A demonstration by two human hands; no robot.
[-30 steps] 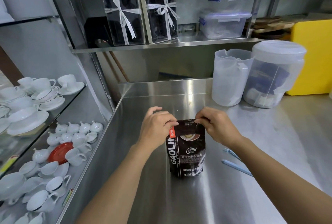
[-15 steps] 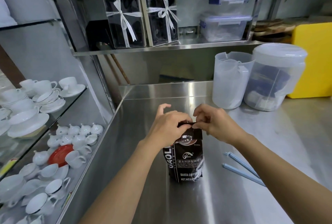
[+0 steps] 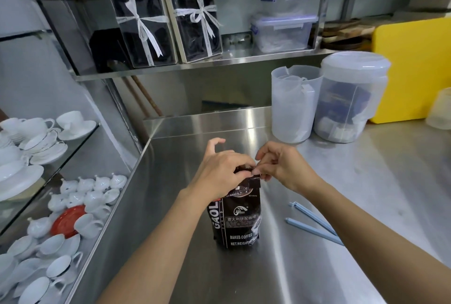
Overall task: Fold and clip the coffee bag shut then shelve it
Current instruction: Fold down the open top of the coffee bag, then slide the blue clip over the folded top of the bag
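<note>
Head view. A dark coffee bag stands upright near the middle of the stainless-steel counter, its printed front toward the viewer. The left hand lies over the bag's top from the left, thumb and fingers closed on the rolled-down upper edge; the right hand meets it from the right, fingertips pinched on the same edge, so the two hands are together and both clamped on the fold.

The step in hand appears to be the fold. It is done well by keeping the crease level across the full width, pressing air out before each turn, and holding the roll tight with one hand while the other reaches for the blue sealing clip, which lies open on the counter to the right of the bag, partly behind the right forearm. The clip should slide across the whole fold, not just a corner.

Materials and shapes: the bag is glossy laminated film, creased and slightly crumpled low on its right side; it looks stiff enough to hold a crease. The clip is slender rigid plastic, two long bars joined at one end. The counter is brushed, reflective metal. The steel shelf above the far edge carries ribboned gift boxes and lidded plastic containers; whether room is left for the bag cannot be judged.
</note>
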